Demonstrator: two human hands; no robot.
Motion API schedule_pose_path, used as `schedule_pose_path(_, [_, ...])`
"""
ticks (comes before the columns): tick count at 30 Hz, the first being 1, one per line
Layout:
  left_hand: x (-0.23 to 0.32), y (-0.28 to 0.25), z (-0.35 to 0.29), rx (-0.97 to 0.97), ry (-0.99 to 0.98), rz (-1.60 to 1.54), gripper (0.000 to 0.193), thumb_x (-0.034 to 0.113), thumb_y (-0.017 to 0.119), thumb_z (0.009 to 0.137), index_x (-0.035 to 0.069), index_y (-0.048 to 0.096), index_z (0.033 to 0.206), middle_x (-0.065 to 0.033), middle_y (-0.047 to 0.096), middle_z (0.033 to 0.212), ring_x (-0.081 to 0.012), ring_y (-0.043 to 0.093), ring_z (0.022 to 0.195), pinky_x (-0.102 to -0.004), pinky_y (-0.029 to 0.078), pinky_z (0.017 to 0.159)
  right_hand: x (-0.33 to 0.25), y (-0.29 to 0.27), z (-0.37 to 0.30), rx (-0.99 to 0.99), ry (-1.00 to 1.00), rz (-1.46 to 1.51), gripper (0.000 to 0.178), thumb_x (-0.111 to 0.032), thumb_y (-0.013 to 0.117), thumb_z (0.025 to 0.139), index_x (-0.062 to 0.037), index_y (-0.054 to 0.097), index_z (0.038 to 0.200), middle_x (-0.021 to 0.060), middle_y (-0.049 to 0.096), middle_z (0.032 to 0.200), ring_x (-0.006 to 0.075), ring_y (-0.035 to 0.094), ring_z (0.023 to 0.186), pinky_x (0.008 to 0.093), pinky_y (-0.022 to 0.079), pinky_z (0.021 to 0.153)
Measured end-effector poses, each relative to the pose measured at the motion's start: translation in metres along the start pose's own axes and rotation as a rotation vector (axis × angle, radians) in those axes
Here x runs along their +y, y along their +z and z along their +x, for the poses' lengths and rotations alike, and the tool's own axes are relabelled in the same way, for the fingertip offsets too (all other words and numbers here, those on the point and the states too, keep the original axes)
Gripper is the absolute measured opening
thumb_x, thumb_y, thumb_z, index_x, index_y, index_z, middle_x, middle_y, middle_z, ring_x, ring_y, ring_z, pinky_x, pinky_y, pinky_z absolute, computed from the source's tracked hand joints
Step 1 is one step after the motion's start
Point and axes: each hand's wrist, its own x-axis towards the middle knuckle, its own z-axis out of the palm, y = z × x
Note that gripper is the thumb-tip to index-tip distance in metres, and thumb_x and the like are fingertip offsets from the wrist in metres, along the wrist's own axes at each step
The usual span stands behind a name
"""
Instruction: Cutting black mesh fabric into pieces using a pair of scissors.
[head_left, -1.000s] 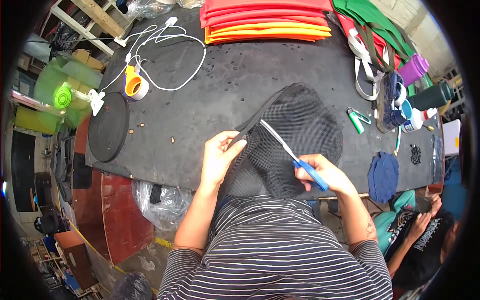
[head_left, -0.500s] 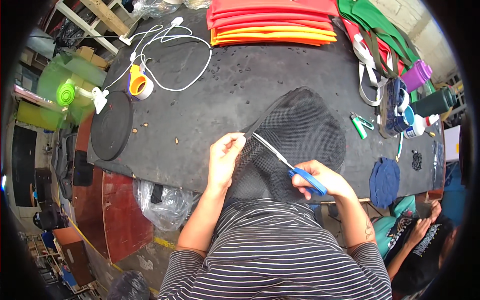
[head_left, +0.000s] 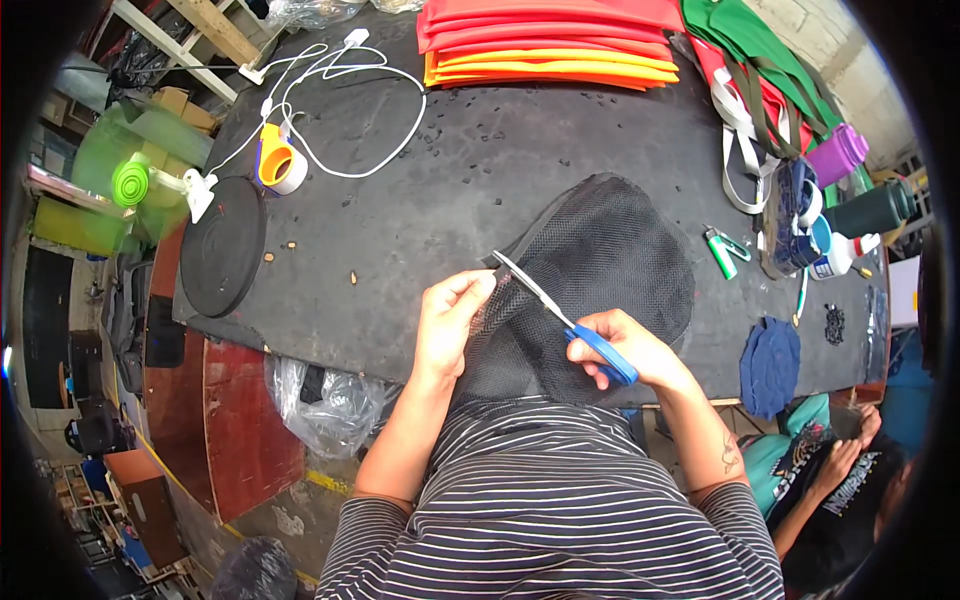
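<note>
My left hand (head_left: 448,318) pinches the edge of the black mesh (head_left: 615,255), thumb and fingers together on it. My right hand (head_left: 635,348) is wrapped on the blue handles of the scissors (head_left: 545,298), whose tips lie at the mesh edge, just beside the left fingertips. I cannot tell whether the blades are slightly parted or together. The mesh lies at the near middle of the table (head_left: 350,225), its near end reaching the striped shirt (head_left: 540,460).

I judge the main danger to be a nicked left finger, since the tips sit so close to the pinch. A loose fold under the blades could be snipped by mistake, and slack mesh could slide and send a cut astray.

Counting outward: two hands, one pair of scissors, one mesh bundle, its layers uncountable. To the left: one black disc (head_left: 225,245), one tape dispenser (head_left: 268,162), one green fan (head_left: 133,180) and one white cable (head_left: 420,125). Far: one red and orange stack (head_left: 550,45), layers unclear. To the right: one green lighter (head_left: 719,255), one blue cloth (head_left: 770,367) and three bottles: purple (head_left: 838,150), dark green (head_left: 870,209) and white (head_left: 832,260). Near right, one co-worker (head_left: 835,500) shows two hands.
</note>
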Motion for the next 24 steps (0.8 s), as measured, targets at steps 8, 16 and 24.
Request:
schedule_pose_path(8, [0.002, -0.001, -0.002, 0.05, 0.019, -0.061, 0.013, 0.008, 0.058, 0.083, -0.002, 0.063, 0.09, -0.0004, 0.061, 0.077, -0.0051, 0.054, 0.067, -0.0177, 0.042, 0.061, 0.004, 0.005, -0.002, 0.054, -0.005, -0.108, 0.016, -0.014, 0.066, 0.077, -0.0017, 0.056, 0.073, 0.0007, 0.052, 0.057, 0.0066, 0.049, 0.043, 0.0187, 0.04, 0.039])
schedule_pose_path(16, [0.006, 0.002, -0.003, 0.069, 0.085, -0.035, 0.009, 0.009, 0.059, 0.082, 0.0, 0.062, 0.084, 0.0008, 0.061, 0.074, -0.0033, 0.052, 0.063, -0.0169, 0.04, 0.058, 0.004, 0.009, -0.005, -0.023, -0.057, -0.156, 0.024, -0.024, 0.067, 0.076, -0.0031, 0.054, 0.077, 0.0008, 0.054, 0.065, 0.0061, 0.049, 0.051, 0.0194, 0.042, 0.049])
schedule_pose_path(24, [0.008, 0.006, -0.007, 0.059, 0.112, -0.011, 0.01, 0.005, 0.059, 0.083, -0.003, 0.063, 0.087, -0.0028, 0.062, 0.077, -0.005, 0.054, 0.065, -0.0168, 0.042, 0.06, 0.007, 0.012, -0.003, -0.041, -0.082, -0.062, 0.026, -0.026, 0.066, 0.079, -0.0031, 0.053, 0.077, 0.0004, 0.052, 0.063, 0.006, 0.049, 0.05, 0.0194, 0.042, 0.046])
